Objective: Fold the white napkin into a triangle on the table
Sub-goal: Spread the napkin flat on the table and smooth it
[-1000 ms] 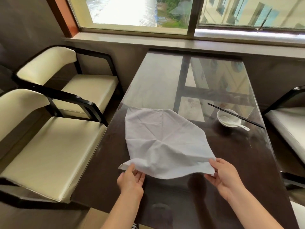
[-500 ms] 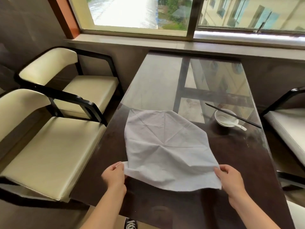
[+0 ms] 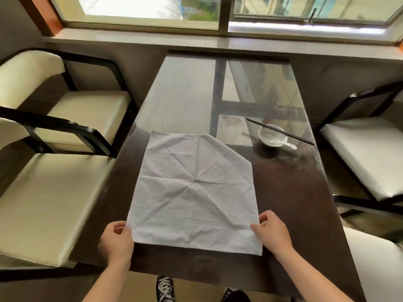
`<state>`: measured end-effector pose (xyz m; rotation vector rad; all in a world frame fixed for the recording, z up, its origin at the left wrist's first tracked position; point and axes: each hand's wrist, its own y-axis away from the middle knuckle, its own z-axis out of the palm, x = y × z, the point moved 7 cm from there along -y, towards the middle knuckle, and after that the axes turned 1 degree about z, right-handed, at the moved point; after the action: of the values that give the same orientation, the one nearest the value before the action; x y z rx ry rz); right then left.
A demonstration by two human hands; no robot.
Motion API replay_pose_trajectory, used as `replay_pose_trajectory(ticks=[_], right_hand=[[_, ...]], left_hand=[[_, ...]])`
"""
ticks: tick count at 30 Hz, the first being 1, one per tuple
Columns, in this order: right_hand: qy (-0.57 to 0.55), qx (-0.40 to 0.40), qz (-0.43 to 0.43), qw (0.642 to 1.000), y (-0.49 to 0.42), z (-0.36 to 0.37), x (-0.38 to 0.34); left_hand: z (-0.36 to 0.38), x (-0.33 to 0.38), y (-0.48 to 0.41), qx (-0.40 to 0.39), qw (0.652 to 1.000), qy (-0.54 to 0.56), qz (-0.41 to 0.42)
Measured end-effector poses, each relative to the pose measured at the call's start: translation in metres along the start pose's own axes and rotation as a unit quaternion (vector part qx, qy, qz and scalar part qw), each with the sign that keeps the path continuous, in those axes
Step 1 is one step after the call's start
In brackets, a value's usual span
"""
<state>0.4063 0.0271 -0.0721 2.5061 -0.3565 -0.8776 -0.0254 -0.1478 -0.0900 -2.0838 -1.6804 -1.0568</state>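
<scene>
A white napkin [image 3: 194,190] lies spread nearly flat on the dark glass-topped table [image 3: 290,192], creased in lines that meet at its middle. Its far right corner is tucked under, so that edge runs diagonally. My left hand [image 3: 116,241] pinches the near left corner between thumb and fingers. My right hand [image 3: 272,233] holds the near right corner, thumb on top of the cloth. Both near corners rest close to the table's front edge.
A small white bowl [image 3: 270,136] with a white spoon and black chopsticks [image 3: 281,131] across it stands at the right of the table. Cream-cushioned chairs [image 3: 50,199] flank the left side, others [image 3: 366,153] the right. A window sill runs behind.
Both hands moved apart and drew the napkin toward me, pulling it from a rumpled, lifted state to flat on the table. The camera tilted further down.
</scene>
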Motion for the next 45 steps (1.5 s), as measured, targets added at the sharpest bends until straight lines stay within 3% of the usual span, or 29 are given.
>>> replay_pose_trajectory(ticks=[4,9,12,16,20,23,27,30,33,36,41,45], right_hand=[[0.051,-0.017,-0.016,0.998,0.005,0.004,0.002],[0.084,-0.027,-0.022,0.996,0.003,0.006,0.002],[0.051,-0.013,-0.004,0.999,-0.016,-0.001,-0.003],[-0.08,-0.007,0.022,0.997,-0.06,-0.009,-0.031],[-0.194,0.025,0.015,0.981,-0.106,-0.02,-0.076],[-0.219,0.045,0.004,0.975,-0.132,-0.024,-0.101],[-0.262,0.073,0.001,0.962,-0.154,-0.026,-0.118],[-0.353,0.097,-0.003,0.931,-0.157,-0.028,-0.13],[-0.391,0.149,-0.073,0.905,-0.151,-0.046,-0.145],[-0.359,0.161,-0.169,0.904,-0.147,-0.058,-0.16],[-0.12,0.131,-0.141,0.974,-0.164,-0.042,-0.15],[0.03,0.156,-0.204,0.966,-0.161,-0.026,-0.155]], left_hand=[[0.003,0.009,-0.007,-0.025,0.998,-0.026,0.049],[0.012,0.022,-0.009,-0.086,0.982,-0.135,0.096],[0.026,0.052,-0.003,-0.113,0.941,-0.226,0.226],[0.063,0.09,0.007,-0.178,0.857,-0.301,0.377],[0.101,0.088,0.004,-0.262,0.815,-0.342,0.388],[0.114,0.074,-0.002,-0.253,0.79,-0.39,0.4],[0.114,0.062,-0.005,-0.217,0.791,-0.377,0.43],[0.112,0.065,-0.005,-0.199,0.794,-0.366,0.443],[0.111,0.067,-0.003,-0.206,0.791,-0.364,0.447],[0.11,0.067,-0.003,-0.199,0.79,-0.359,0.455],[0.111,0.067,-0.002,-0.187,0.784,-0.365,0.466],[0.112,0.066,-0.003,-0.18,0.783,-0.369,0.467]])
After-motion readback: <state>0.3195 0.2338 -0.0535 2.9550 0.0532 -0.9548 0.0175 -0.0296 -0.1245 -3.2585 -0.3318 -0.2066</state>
